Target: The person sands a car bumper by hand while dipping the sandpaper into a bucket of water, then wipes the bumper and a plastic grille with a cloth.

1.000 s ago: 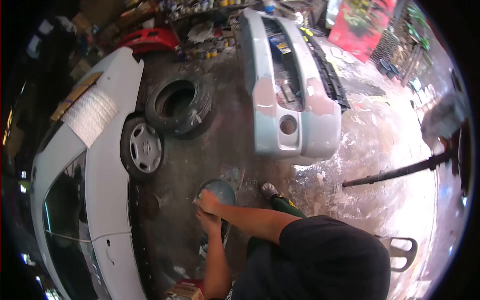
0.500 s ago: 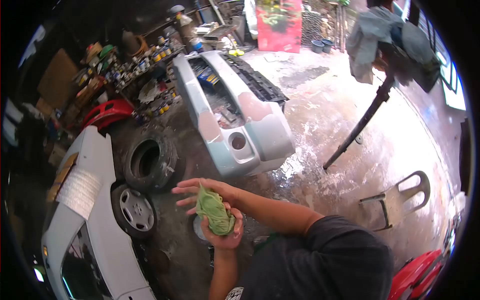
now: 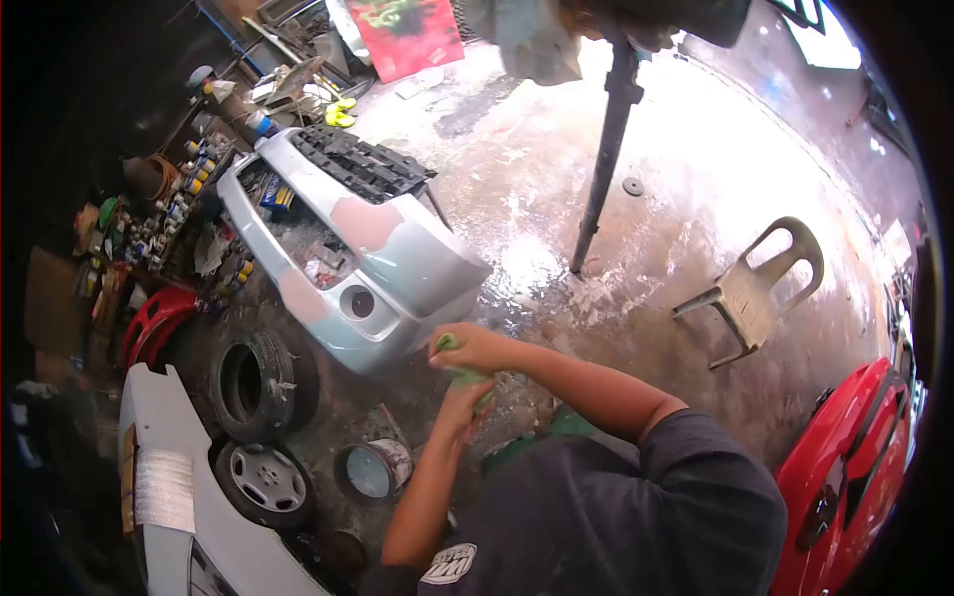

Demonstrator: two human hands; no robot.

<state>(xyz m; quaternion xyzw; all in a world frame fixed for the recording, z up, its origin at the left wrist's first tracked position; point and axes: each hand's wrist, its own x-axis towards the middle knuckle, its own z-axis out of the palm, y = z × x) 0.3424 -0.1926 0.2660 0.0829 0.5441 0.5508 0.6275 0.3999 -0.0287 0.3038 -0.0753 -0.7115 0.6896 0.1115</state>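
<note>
A green cloth (image 3: 467,376) is bunched between my two hands, which are close together above the floor, just beyond the near end of the silver bumper (image 3: 402,258). My right hand (image 3: 469,349) is wrapped round its upper part, and a bit of green shows at the thumb side. Below it, my left hand (image 3: 465,402) grips the lower part, with green showing at its edge. A bucket of pale liquid (image 3: 370,471) stands on the floor to the left of my left forearm.
A loose tyre (image 3: 252,385) and a grey car body with a wheel (image 3: 266,479) are at left. Cluttered shelves (image 3: 164,223) stand behind. A dark post (image 3: 603,164) rises at centre right, near a plastic chair (image 3: 753,296). Red car parts (image 3: 850,462) lie at far right.
The view has swung right, so the bumper appears further left. My right hand, open beside the cloth before, has closed round it, and the cloth is squeezed narrower. The bucket shows more fully.
</note>
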